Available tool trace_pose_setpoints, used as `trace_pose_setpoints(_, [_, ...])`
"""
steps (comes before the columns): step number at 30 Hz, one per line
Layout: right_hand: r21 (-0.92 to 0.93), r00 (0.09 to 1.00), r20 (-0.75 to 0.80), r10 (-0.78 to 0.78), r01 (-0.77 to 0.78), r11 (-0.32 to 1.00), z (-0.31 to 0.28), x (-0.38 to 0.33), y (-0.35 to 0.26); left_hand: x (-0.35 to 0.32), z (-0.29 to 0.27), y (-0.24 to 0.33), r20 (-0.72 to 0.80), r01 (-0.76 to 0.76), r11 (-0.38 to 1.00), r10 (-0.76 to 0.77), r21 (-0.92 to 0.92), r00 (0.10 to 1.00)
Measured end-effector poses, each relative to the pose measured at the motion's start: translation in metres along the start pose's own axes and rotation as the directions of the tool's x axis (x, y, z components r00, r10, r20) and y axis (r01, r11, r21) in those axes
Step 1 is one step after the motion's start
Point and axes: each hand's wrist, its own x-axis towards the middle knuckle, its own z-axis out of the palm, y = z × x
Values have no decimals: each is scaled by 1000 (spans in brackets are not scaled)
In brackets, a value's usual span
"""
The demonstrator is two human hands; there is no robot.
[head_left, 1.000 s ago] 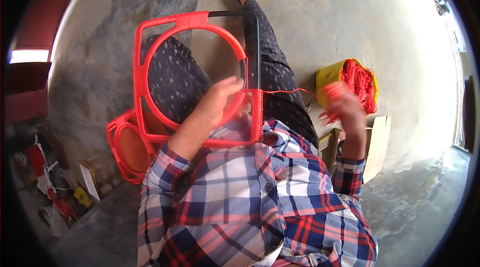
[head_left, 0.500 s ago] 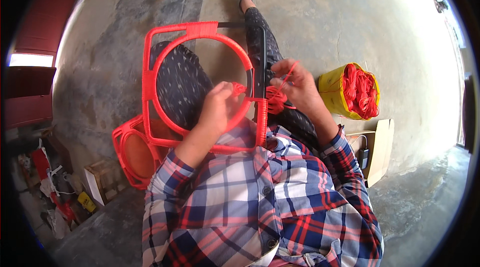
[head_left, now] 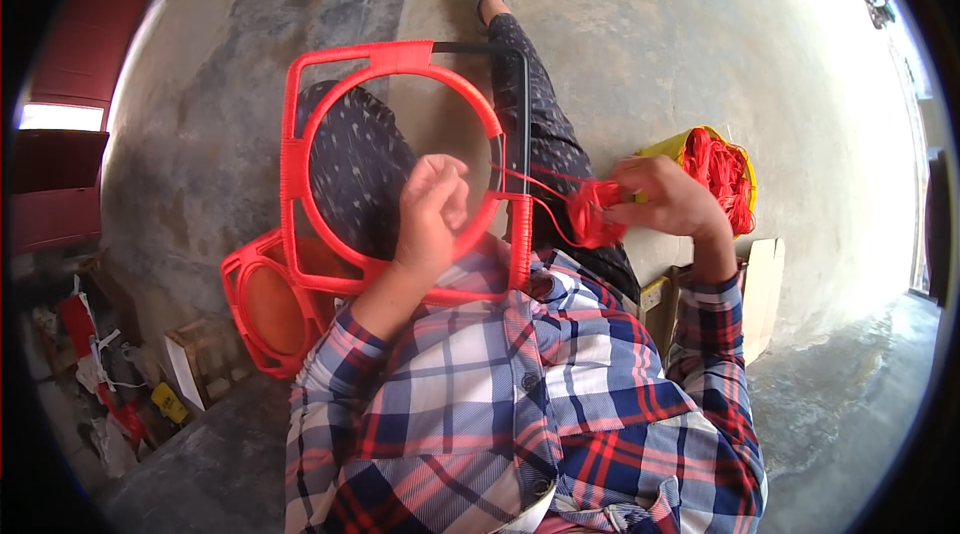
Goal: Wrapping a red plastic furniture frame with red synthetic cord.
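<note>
A: Clock centred on the ring of the red-wrapped frame [head_left: 293,169]. Read from the left.
B: Between 7 and 8, low: a second red frame [head_left: 238,302], an orange-brown disc [head_left: 275,311] showing in its round opening. Partly behind the first.
A: Position of the main piece?
B: In front of the plaid shirt [head_left: 450,404], over the dark patterned trousers [head_left: 530,84]. Squarish outline, circular ring inside. The outer black bar [head_left: 522,119] shows bare from about 12:30 to just past 3; ring also dark near 3.
A: Left hand [head_left: 432,214]?
B: About 5, over the ring's opening. Fingers loosely curled, grasping nothing visible. Contact with the ring: cannot tell.
A: Further right?
B: Red strands [head_left: 536,178] run from the frame's 3 o'clock side to a looped cord bundle [head_left: 597,214], between 3 and 4.
A: Right hand [head_left: 660,196]?
B: At 3, bent fingers grasping the bundle.
A: Beyond it?
B: Yellow bucket [head_left: 660,147] at 3, full of red cord [head_left: 718,174]; cardboard [head_left: 763,299] at 4, beside the right forearm.
</note>
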Motion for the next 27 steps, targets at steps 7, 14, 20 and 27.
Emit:
trace_pose_setpoints(7, [727, 671, -635, 382, 687, 2, -8, -92, 106, 9, 7, 6, 43, 193, 976, -199, 104, 979])
trace_pose_setpoints(14, [833, 626, -541, 562, 492, 253, 29, -49, 109, 9, 12, 9, 119, 273, 962, -273, 19, 955])
trace_pose_setpoints(20, [726, 979, -7, 206, -137, 674, 85, 22, 3, 14, 0, -6, 256, 329, 944, -319, 4, 913])
trace_pose_setpoints(27, [765, 914, -249, 321, -18, 644, 75, -4, 21, 14, 7, -1, 157, 417, 909, -410, -12, 898])
